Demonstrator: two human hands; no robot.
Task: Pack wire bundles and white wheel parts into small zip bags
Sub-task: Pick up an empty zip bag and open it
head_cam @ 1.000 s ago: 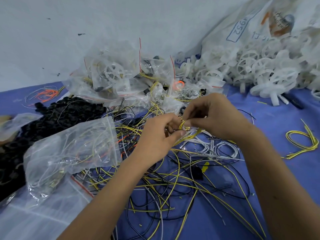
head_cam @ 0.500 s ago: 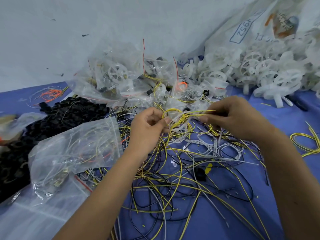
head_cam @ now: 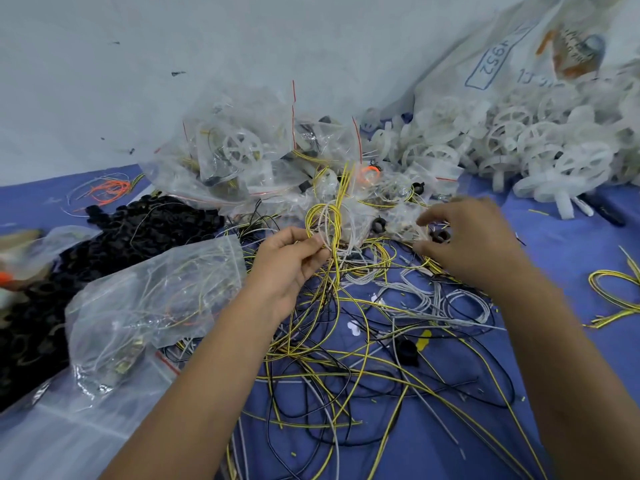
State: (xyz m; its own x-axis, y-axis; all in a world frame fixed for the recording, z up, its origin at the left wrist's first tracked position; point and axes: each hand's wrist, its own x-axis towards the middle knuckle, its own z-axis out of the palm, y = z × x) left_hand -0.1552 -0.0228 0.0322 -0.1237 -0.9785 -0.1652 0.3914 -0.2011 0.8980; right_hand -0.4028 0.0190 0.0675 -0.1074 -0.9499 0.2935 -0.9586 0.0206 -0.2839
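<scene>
Yellow-and-white wire coil (head_cam: 325, 225) sitting pinched in the left hand's (head_cam: 289, 261) curled fingers (head_cam: 313, 244), ends still trailing into the loose tangle (head_cam: 346, 358) on the bench (head_cam: 571, 244); risking snagging and springing undone. Right hand (head_cam: 467, 242) hovering beside, fingers apart, holding nothing, reaching toward filled zip bags (head_cam: 242, 157). Both forearms stretching forward.

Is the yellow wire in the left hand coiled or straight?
Coiled: the left hand pinches the yellow wire as a loop, its ends sticking up.
</scene>
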